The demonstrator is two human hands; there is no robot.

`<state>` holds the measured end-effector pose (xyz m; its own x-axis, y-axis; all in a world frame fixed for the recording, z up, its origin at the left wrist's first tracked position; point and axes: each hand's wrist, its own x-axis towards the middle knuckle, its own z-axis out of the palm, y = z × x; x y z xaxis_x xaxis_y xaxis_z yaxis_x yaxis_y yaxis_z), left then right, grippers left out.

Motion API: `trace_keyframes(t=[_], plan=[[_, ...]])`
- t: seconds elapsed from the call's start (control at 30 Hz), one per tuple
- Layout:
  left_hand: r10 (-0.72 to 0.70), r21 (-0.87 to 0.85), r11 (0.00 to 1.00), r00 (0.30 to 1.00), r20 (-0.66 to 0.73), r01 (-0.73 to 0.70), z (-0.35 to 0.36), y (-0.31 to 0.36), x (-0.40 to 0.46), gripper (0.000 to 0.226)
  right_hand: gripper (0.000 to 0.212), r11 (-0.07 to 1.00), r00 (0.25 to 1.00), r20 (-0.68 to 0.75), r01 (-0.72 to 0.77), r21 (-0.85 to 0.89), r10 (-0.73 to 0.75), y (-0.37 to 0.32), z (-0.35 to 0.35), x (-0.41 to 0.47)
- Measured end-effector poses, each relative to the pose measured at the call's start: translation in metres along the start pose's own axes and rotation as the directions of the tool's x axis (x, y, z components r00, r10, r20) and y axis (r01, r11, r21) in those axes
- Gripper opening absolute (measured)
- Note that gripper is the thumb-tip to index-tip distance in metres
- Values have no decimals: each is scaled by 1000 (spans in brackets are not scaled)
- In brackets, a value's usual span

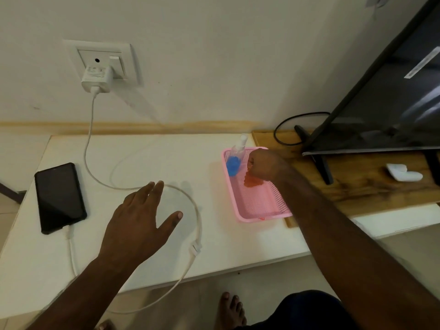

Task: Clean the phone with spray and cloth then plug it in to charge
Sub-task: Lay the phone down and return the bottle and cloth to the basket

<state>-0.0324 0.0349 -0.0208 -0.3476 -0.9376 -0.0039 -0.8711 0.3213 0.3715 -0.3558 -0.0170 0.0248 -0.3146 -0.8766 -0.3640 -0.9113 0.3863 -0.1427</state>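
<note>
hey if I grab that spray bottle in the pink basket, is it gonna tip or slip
The spray bottle stands tall and narrow, so a sideways nudge would probably tip it. Blue liquid fills only its lower part, so it is likely light. Its clear smooth plastic may be a bit slippery.

The black phone lay flat, screen up, with the white cable plugged in. The spray bottle stood in the pink basket beside the orange cloth.

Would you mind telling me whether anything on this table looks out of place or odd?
Mostly tidy. The white cable from the phone sprawls in a loose loop and droops over the table's front edge, where it could snag. Nothing looks spilled or damaged.
</note>
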Motion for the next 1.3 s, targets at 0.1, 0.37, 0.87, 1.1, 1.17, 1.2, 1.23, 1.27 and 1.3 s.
trace_keyframes(t=[0.1, 0.37, 0.87, 1.1, 1.17, 1.2, 1.23, 1.27, 1.3], plan=[[-14, 0, 1000, 1000, 4, 14, -1, -2, 1, 88, 43, 998, 992, -109, -53, 45, 58, -1, 7, 8], [15, 25, 1000, 1000, -15, -15, -3, -4, 1, 87, 34, 982, 901, -404, -107, 154, 161, 15, 8, -18], [52, 154, 986, 997, 50, -60, -2, -9, -5, 96, 25, 952, 933, -193, -288, 108, 304, 57, 40, -59], [52, 131, 990, 996, 74, -61, 1, -8, -3, 99, 29, 956, 936, -229, -228, 183, 267, 42, 28, -31], [45, 121, 991, 995, 89, -55, 3, -9, -3, 101, 32, 956, 934, -240, -223, 190, 265, 40, 24, -20], [38, 127, 991, 994, 102, -51, 5, -9, -3, 102, 33, 957, 932, -245, -227, 179, 266, 38, 21, -15], [28, 140, 989, 992, 124, -45, 8, -9, -3, 103, 33, 959, 931, -249, -230, 162, 266, 37, 19, -10], [15, 152, 988, 988, 154, -39, 12, -10, -4, 103, 33, 960, 931, -251, -232, 153, 265, 36, 16, -6], [1, 159, 987, 982, 188, -31, 16, -12, -5, 100, 32, 960, 931, -250, -232, 155, 266, 35, 14, -1]])
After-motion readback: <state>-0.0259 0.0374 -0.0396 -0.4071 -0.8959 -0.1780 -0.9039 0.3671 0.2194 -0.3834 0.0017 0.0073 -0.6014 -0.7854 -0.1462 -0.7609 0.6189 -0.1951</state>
